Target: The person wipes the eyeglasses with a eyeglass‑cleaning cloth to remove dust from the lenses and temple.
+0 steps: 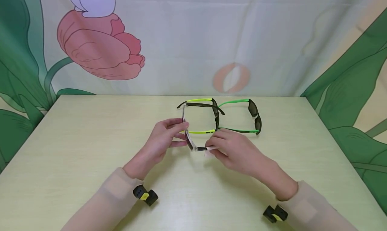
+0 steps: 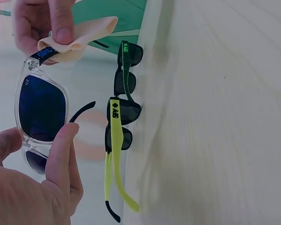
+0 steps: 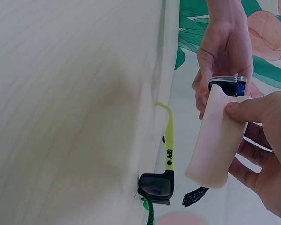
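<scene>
Clear-framed sunglasses (image 2: pixel 42 108) with dark blue lenses are held up above the table between both hands. My left hand (image 1: pixel 165 138) grips the frame near its middle, thumb on one side and fingers on the other. With my right hand (image 1: pixel 234 149) I pinch a pale pink cloth (image 3: pixel 220 140) folded around one dark, speckled temple arm. That arm's tip pokes out below the cloth in the right wrist view. The other arm (image 1: pixel 199 104) of the glasses stretches out unheld toward the back.
Behind the hands, black sunglasses with yellow arms (image 2: pixel 116 136) rest on the table (image 1: pixel 75 140). Right beside them are black sunglasses with green arms (image 1: pixel 253 111). A printed curtain (image 1: pixel 181 39) hangs along the table's back edge.
</scene>
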Motion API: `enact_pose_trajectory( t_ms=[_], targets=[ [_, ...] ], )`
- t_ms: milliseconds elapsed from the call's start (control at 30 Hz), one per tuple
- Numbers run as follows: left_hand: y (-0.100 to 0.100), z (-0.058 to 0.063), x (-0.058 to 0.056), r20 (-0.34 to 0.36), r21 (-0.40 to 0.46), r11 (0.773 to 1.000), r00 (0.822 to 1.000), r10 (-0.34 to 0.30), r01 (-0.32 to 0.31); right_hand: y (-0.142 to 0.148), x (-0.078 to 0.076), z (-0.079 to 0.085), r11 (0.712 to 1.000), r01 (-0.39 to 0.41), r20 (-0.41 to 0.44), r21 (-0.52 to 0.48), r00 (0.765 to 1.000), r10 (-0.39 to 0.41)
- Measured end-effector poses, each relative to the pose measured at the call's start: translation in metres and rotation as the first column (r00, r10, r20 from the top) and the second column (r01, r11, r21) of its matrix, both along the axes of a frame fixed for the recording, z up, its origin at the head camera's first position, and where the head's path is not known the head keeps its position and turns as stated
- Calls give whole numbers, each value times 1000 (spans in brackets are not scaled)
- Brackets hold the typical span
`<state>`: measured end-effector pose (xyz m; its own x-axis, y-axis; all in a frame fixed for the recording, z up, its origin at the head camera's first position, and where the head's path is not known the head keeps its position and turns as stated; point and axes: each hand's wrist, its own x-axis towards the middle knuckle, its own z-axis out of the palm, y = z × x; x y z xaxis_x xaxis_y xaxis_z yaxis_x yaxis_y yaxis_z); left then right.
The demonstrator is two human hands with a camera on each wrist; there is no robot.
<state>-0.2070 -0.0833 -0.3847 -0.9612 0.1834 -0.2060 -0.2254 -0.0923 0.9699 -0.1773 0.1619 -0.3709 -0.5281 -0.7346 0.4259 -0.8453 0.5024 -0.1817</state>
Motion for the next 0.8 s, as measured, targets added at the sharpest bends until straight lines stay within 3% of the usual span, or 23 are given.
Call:
enact_pose_trajectory(
  t_ms=[433,800],
  targets=[
    [11,-4,0,-5,14,1000,1000,-3,3,-12,6,10,1000,9,73,27,997,-11],
    [7,0,1,-7,-25,1000,1000,-6,6,-11,12,7,999,21,96,40,995,-24]
  ],
)
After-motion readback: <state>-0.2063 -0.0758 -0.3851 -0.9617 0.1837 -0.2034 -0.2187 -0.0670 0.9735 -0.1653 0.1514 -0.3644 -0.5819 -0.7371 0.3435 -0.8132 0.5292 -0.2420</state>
